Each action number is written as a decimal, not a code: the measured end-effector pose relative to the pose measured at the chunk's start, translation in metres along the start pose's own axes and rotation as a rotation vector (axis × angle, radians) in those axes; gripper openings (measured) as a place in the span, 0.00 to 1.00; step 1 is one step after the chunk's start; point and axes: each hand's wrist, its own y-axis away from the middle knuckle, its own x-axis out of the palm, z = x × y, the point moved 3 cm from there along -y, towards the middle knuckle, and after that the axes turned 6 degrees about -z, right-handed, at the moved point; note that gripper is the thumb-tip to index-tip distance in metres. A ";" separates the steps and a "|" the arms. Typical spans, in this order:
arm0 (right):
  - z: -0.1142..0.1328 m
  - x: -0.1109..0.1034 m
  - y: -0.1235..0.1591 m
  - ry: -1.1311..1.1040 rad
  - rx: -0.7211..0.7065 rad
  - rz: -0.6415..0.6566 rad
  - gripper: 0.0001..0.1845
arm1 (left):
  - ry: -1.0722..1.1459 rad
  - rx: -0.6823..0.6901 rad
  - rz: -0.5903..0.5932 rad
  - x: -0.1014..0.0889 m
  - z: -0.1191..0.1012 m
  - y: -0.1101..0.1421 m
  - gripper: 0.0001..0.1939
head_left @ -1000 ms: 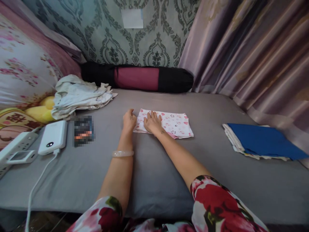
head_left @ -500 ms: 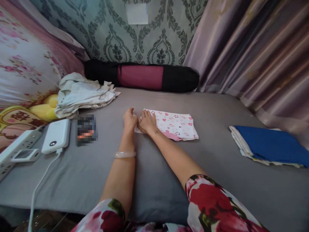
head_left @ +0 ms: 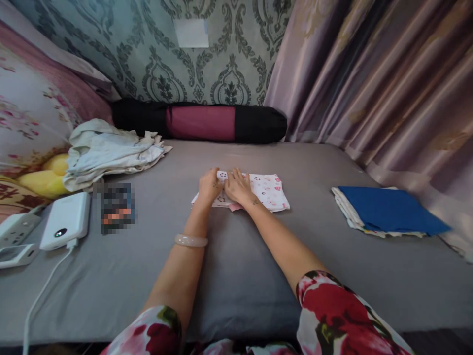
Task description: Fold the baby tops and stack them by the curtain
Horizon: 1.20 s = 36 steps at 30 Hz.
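Observation:
A folded piece of white cloth (head_left: 268,190), printed with pink hearts and small figures, lies flat in the middle of the bed; a plain pink patch shows at its near edge. My left hand (head_left: 210,186), with a pale bangle on the wrist, is on the left part of the cloth. Its fingers are bent and closed at the cloth, with the fingertips partly hidden. Right beside it, my right hand (head_left: 238,186) rests flat on the cloth with fingers stretched out.
Blue folded cloth (head_left: 391,209) tops a stack at the right. Crumpled pale clothes (head_left: 111,150), a white power bank (head_left: 65,222) with cable, a power strip (head_left: 16,229) and a blurred-out object (head_left: 116,207) are at the left. A black and maroon roll bag (head_left: 199,122) lies along the wall.
My left hand has moved right from the cloth's left edge onto the cloth. My right hand has shifted slightly right over it. The whole view has swung a little to the right.

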 end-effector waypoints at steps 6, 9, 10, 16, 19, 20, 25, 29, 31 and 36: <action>-0.018 0.011 0.007 0.055 0.004 0.080 0.30 | -0.154 0.170 0.161 0.022 -0.017 0.013 0.20; -0.017 0.014 0.007 0.052 -0.006 0.037 0.29 | -0.177 0.168 0.187 0.023 -0.013 0.014 0.21; -0.016 0.014 0.007 0.048 -0.004 0.028 0.29 | -0.185 0.167 0.188 0.023 -0.012 0.013 0.21; -0.025 0.001 0.011 -0.033 0.049 0.018 0.29 | -0.208 0.181 0.171 0.022 -0.012 0.013 0.20; -0.042 -0.012 0.021 0.019 0.089 -0.061 0.28 | -0.186 0.180 0.127 0.023 -0.018 0.016 0.21; -0.049 -0.015 0.025 0.039 0.102 -0.071 0.28 | -0.179 0.182 0.124 0.024 -0.020 0.017 0.21; -0.067 -0.015 0.037 0.064 0.131 -0.037 0.29 | -0.199 0.213 0.189 0.032 -0.031 0.023 0.23; -0.067 -0.011 0.037 0.061 0.135 -0.051 0.28 | -0.221 0.207 0.219 0.033 -0.031 0.024 0.23; -0.066 -0.010 0.036 0.052 0.140 -0.043 0.28 | -0.224 0.207 0.225 0.032 -0.030 0.023 0.23; -0.076 -0.019 0.033 0.000 0.137 0.075 0.29 | -0.210 0.194 0.250 0.029 -0.027 0.021 0.23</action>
